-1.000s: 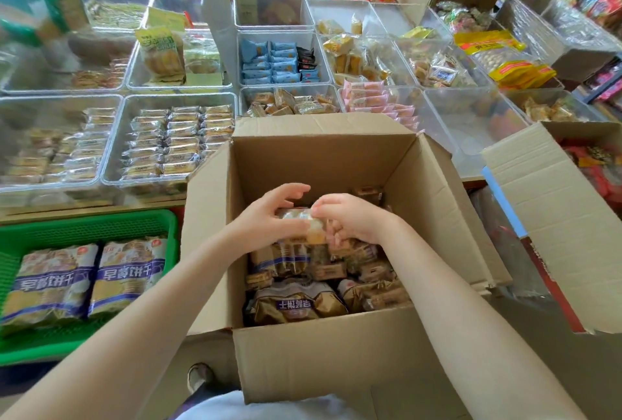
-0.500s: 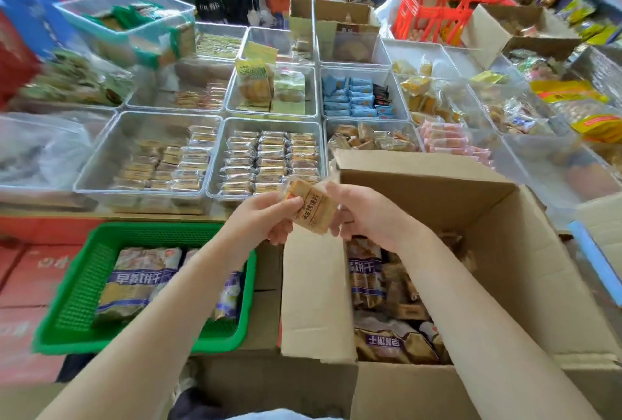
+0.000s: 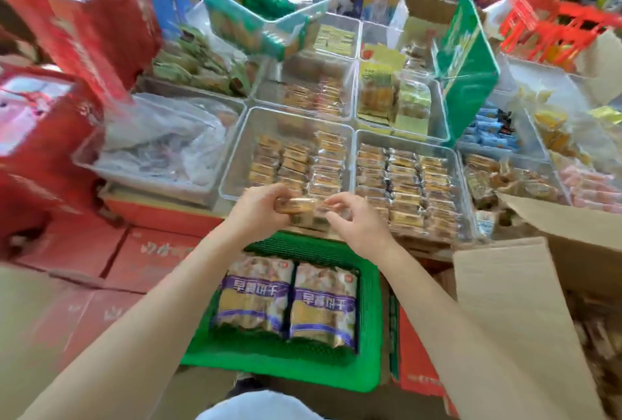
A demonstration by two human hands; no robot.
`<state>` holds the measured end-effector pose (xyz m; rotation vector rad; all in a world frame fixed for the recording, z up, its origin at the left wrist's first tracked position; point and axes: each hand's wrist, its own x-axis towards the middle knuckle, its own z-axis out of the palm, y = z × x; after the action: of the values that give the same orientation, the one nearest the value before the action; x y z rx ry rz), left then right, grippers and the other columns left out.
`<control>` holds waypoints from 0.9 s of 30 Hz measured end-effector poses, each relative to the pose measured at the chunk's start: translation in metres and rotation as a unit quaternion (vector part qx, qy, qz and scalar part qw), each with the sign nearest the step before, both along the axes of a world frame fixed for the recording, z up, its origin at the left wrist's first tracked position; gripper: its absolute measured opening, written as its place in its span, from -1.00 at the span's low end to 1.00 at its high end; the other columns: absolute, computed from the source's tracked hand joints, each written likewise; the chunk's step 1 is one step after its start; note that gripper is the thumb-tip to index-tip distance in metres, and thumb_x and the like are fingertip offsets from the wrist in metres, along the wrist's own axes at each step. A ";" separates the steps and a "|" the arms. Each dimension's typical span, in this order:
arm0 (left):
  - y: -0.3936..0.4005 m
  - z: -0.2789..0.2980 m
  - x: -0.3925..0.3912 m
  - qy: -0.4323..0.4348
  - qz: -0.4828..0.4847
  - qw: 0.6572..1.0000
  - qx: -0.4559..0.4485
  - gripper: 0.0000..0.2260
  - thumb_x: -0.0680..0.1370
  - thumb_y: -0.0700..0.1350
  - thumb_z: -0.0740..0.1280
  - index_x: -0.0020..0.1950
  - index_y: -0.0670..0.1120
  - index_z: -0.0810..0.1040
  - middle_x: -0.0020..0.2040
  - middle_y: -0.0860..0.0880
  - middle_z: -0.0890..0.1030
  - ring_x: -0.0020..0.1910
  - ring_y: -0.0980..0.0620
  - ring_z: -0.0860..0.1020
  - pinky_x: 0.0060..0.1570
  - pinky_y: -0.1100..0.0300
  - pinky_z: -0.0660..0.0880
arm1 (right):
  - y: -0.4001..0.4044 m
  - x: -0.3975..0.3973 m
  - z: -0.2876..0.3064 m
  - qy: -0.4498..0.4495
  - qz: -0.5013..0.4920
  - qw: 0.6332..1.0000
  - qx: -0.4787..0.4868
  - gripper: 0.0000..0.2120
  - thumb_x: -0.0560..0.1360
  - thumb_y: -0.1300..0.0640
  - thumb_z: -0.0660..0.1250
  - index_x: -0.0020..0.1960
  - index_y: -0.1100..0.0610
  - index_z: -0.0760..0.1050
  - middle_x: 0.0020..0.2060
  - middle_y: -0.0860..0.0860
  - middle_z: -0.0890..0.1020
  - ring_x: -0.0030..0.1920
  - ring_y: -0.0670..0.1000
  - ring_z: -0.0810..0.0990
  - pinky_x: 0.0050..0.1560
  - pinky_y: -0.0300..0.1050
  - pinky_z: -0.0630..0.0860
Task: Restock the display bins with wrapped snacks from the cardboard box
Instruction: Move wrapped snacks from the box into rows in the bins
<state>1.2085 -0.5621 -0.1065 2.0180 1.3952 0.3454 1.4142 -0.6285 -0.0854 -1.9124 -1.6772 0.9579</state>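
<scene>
Both hands hold a small stack of wrapped snacks [image 3: 299, 212] at the near rim of a clear display bin [image 3: 247, 136] that is partly filled with rows of like packets. My left hand [image 3: 261, 205] grips the stack's left end. My right hand [image 3: 353, 217] pinches its right end with curled fingers. The cardboard box [image 3: 511, 315] stands at the right, its flap open; the contents look blurred. A second clear bin [image 3: 461, 177] to the right holds full rows of packets.
A green basket [image 3: 370, 345] with two purple biscuit bags sits below my hands. Red cartons [image 3: 67, 248] are stacked at the left. A bin with a crumpled plastic bag [image 3: 161, 143] lies left of the target bin. More bins, a green sign [image 3: 468, 59] and a red crate [image 3: 552, 32] stand behind.
My hands lifted the snacks out of the cardboard box and carried them left and forward to the bin's near rim. The view swung left, so the box now sits at the right.
</scene>
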 end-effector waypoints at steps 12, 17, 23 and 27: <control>0.083 -0.087 0.012 0.043 -0.051 0.996 -0.058 -0.57 0.56 -0.19 0.28 0.45 -0.06 0.47 0.31 -0.14 0.56 0.30 -0.13 0.48 0.28 0.01 0.44 | 0.025 -0.025 -0.086 -0.317 0.059 0.930 -0.177 -0.25 0.61 -0.03 0.22 0.64 -0.05 -0.15 0.64 0.03 -0.05 0.63 0.09 -0.11 0.58 0.17 0.01; 0.096 -0.102 0.018 0.162 -0.164 0.969 -0.091 -0.47 0.63 0.32 0.07 0.40 0.00 0.48 0.25 -0.08 0.60 0.21 -0.12 0.56 0.09 -0.04 0.56 | 0.031 -0.032 -0.100 -0.308 0.033 0.936 -0.167 -0.25 0.61 -0.04 0.24 0.64 0.02 -0.10 0.63 0.05 -0.02 0.62 0.11 -0.10 0.57 0.15 0.08; 0.091 -0.105 0.019 0.229 -0.199 0.953 -0.027 -0.36 0.62 0.37 -0.11 0.38 -0.02 0.46 0.20 -0.12 0.61 0.17 -0.14 0.55 0.02 -0.05 0.46 | 0.030 -0.028 -0.101 -0.297 0.043 0.939 -0.165 -0.26 0.61 0.00 0.24 0.64 0.00 -0.11 0.63 0.04 -0.02 0.62 0.10 -0.10 0.57 0.14 0.10; 0.069 -0.094 0.021 0.129 -0.151 0.978 0.065 -0.54 0.66 0.22 0.06 0.31 -0.03 0.54 0.23 -0.06 0.57 0.24 -0.08 0.48 0.17 -0.01 0.42 | 0.032 -0.018 -0.084 -0.208 0.023 0.966 -0.154 -0.39 0.64 0.02 0.23 0.62 0.01 0.09 0.60 0.01 0.16 0.60 0.04 0.05 0.56 0.09 0.14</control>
<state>1.2299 -0.4926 -0.2002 2.4109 1.2103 0.0413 1.3965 -0.5964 -0.1690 -2.4266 -1.8952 0.9227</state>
